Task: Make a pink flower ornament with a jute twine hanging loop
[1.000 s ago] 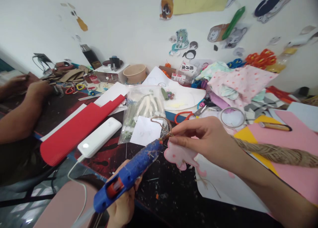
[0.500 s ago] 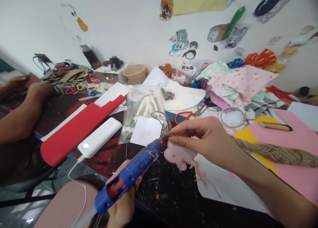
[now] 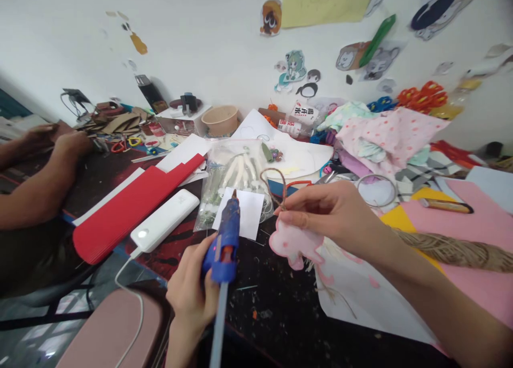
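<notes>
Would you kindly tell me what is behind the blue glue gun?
Behind the glue gun, a small white paper overlaps a clear bag, with black tabletop nearer. It hides part of the paper; whatever the paper covers cannot be seen.

- Glue gun [image 3: 229, 239]: blue, orange-red inside
- Glue stick [image 3: 218, 325]: translucent white
- Cutout [image 3: 294, 242]: pale pink, edged in deeper pink
- Twine loop [image 3: 284, 185]: brown
- Bench [image 3: 276, 290]: black with red patches
- Long flat piece [image 3: 132, 213]: red
- Power bank [image 3: 165, 221]: white
- Crumpled cloth [image 3: 390, 133]: pink with red dots
- Checked cloth [image 3: 430, 167]: black, grey and white
</notes>
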